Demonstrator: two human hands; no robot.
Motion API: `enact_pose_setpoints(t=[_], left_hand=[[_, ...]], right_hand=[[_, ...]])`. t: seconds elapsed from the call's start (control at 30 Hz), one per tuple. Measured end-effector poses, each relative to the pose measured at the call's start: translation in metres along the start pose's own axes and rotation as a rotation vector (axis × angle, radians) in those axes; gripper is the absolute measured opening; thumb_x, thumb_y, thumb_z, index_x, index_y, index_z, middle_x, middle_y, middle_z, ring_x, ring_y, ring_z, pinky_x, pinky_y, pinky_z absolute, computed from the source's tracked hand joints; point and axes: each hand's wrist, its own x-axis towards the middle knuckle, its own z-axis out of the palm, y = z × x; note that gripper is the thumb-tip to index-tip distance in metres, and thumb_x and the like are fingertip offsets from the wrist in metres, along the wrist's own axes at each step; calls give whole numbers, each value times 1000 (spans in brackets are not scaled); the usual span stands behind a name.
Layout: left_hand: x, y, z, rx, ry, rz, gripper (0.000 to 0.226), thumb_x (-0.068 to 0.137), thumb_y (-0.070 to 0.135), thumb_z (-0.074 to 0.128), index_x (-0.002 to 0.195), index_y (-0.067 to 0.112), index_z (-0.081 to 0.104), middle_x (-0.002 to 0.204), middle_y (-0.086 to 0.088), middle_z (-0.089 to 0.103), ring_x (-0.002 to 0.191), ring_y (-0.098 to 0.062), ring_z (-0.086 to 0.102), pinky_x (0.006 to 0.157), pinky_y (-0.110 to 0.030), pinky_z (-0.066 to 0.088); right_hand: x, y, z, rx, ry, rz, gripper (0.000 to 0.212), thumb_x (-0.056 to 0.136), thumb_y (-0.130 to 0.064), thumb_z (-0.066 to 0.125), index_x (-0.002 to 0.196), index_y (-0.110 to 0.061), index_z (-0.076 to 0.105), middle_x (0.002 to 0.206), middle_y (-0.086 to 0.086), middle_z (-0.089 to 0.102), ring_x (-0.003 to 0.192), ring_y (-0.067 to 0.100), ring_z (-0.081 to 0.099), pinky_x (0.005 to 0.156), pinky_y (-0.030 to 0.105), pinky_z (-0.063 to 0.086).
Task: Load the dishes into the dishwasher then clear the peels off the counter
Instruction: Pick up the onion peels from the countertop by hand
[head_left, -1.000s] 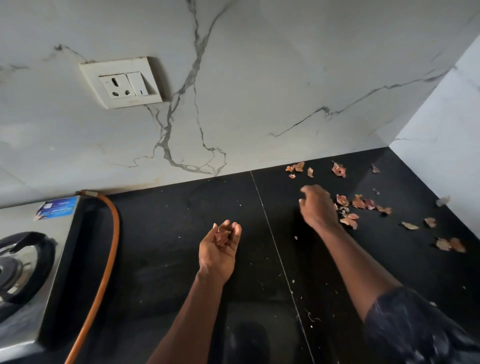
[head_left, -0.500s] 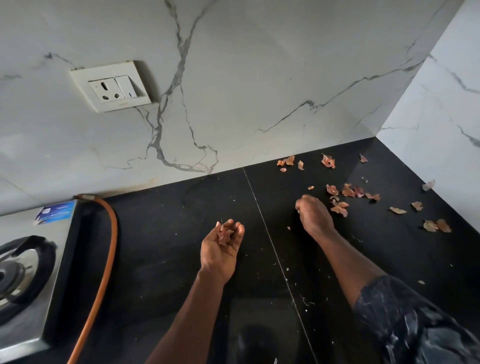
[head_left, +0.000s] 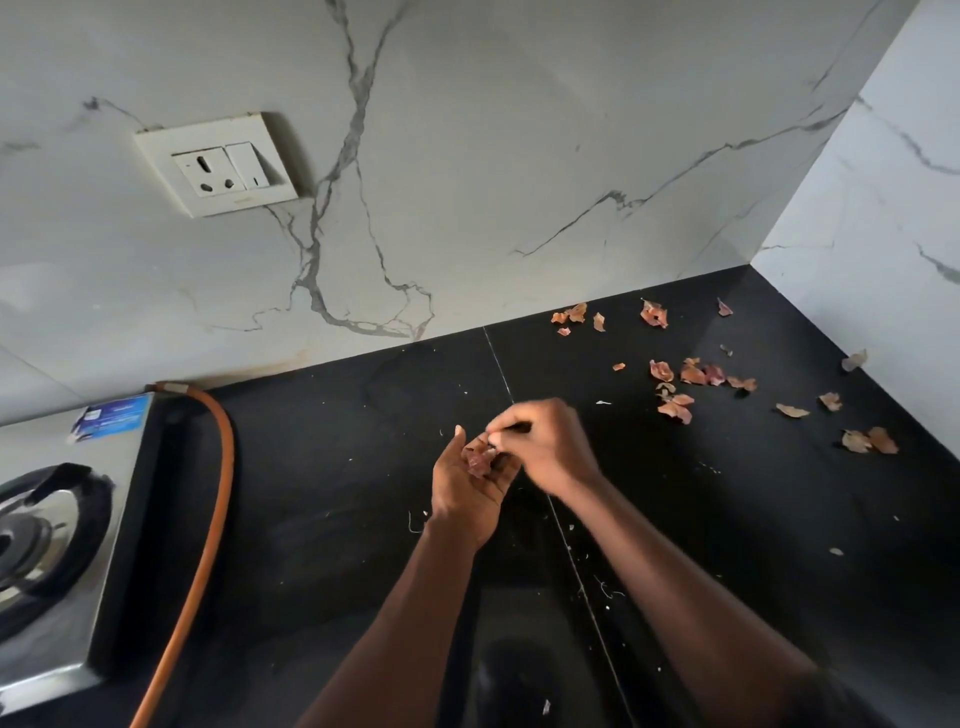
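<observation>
Where the hands meet: above the black counter (head_left: 363, 519).
Left hand (head_left: 467, 493): palm up, fingers cupped round gathered peels (head_left: 479, 462).
Right hand (head_left: 545, 447): fingertips bunched over that palm; blur hides whether they pinch a scrap.
Loose peels (head_left: 675, 384): scattered on the counter toward the right corner, apart from both hands.
Stove (head_left: 78, 545): far left, orange hose (head_left: 208, 519) beside it.
</observation>
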Motion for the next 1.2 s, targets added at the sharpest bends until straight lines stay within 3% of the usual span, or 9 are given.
enact_pose_setpoints(t=[0.17, 0.37, 0.43, 0.53, 0.6, 0.73, 0.87, 1.07, 1.2], left_hand=[[9, -22, -5, 38, -51, -54, 58, 105, 47, 38, 118, -1, 66, 119, -20, 63, 123, -37, 58, 119, -47, 33], [10, -44, 6, -12, -32, -91, 53, 104, 45, 42, 112, -2, 66, 115, -22, 64, 117, -36, 60, 115, -46, 38], [12, -46, 15, -32, 4, -80, 45, 105, 38, 45, 106, -2, 66, 100, -18, 66, 94, -27, 67, 92, -34, 55], [12, -48, 28, -103, 57, -128, 40, 107, 28, 43, 90, -2, 62, 61, -5, 54, 62, -17, 60, 53, -25, 56], [14, -49, 31, -109, 50, -134, 43, 107, 28, 43, 92, -6, 64, 63, -9, 57, 77, -25, 65, 61, -30, 62], [20, -45, 31, -122, 34, -124, 41, 105, 29, 48, 90, -4, 67, 86, -18, 67, 78, -25, 69, 73, -30, 63], [20, -43, 31, -108, 7, -122, 40, 104, 30, 49, 93, -3, 67, 88, -19, 68, 78, -24, 69, 70, -29, 62], [21, -30, 21, -129, 27, -102, 40, 104, 33, 49, 96, -2, 67, 88, -18, 69, 79, -25, 69, 71, -30, 62], [20, -28, 18, -141, 49, -92, 39, 104, 33, 50, 100, -2, 67, 84, -17, 70, 77, -25, 70, 72, -30, 62]], right_hand=[[-24, 11, 17, -340, -90, -132, 18, 90, -11, 69, 104, -20, 76, 98, -6, 72, 86, 6, 69, 79, 29, 59], [-28, 14, -14, -328, -202, -129, 21, 91, -16, 70, 111, -19, 74, 103, -5, 74, 91, 4, 69, 84, 25, 58], [-20, 14, -30, -243, -202, -106, 18, 92, -13, 68, 107, -17, 76, 96, -6, 74, 83, 1, 70, 77, 20, 58], [8, 19, -61, -54, -167, 10, 15, 91, -4, 67, 100, -10, 77, 84, -3, 75, 68, 6, 72, 65, 21, 59], [32, 35, -80, -22, -136, 73, 14, 92, -4, 68, 101, -9, 76, 90, 3, 76, 73, 11, 74, 71, 26, 62], [80, 88, -103, -503, 5, 156, 30, 94, -10, 66, 125, -10, 66, 124, 10, 67, 107, 18, 67, 92, 29, 53], [98, 123, -106, -756, -163, 208, 45, 102, -31, 56, 142, -12, 49, 143, 13, 46, 131, 29, 48, 104, 41, 42], [56, 133, -73, -799, -68, 25, 24, 94, -17, 66, 118, -14, 67, 120, 3, 59, 108, 17, 57, 85, 28, 53], [32, 120, -56, -858, -57, 31, 15, 91, -10, 66, 104, -19, 66, 104, -3, 60, 88, 9, 57, 68, 19, 44]])
